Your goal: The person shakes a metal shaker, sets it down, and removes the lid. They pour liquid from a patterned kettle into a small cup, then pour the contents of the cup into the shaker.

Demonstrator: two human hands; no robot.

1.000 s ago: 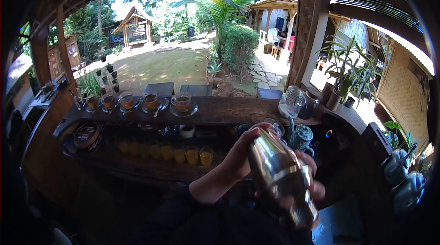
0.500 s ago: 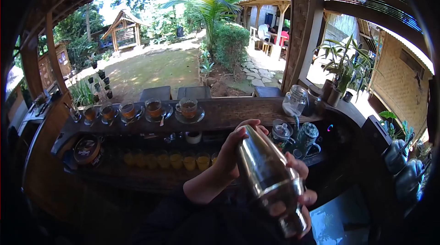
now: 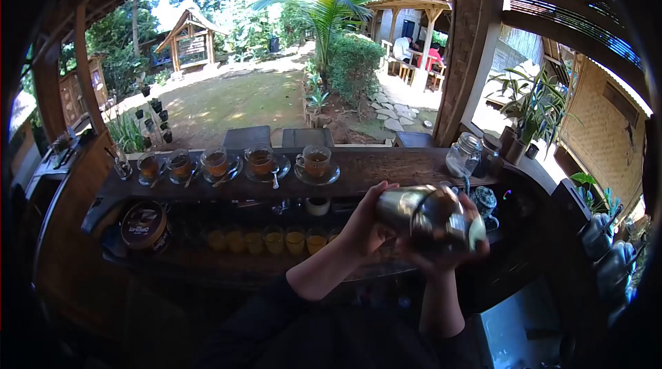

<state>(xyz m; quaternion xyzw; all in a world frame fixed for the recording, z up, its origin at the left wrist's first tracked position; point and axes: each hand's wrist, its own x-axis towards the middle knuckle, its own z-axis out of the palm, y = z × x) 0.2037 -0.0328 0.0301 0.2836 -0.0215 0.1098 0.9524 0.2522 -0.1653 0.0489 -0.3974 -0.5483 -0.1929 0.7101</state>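
A shiny metal cocktail shaker (image 3: 401, 207) is tilted sideways in front of me, blurred by motion. My left hand (image 3: 367, 223) wraps round its wide base end at the left. Under and around its cap end at the right, my right hand (image 3: 441, 258) is closed, its fingers partly smeared. Behind the shaker, a patterned mug (image 3: 485, 199) is partly covered. Glass cups of brown drink, such as this glass cup (image 3: 316, 161), stand in a row on saucers along the raised wooden counter (image 3: 386, 165).
Several glasses of yellow drink (image 3: 295, 241) line the lower shelf, beside a round tub (image 3: 145, 225). A lidded glass jar (image 3: 463, 155) stands on the counter's right. Metal kettles (image 3: 598, 231) are at far right. People sit under a distant shelter (image 3: 414, 52).
The shaker has swung from a steep slant to nearly level, its cap end rising to the right. Both hands have moved with it. The view has shifted slightly.
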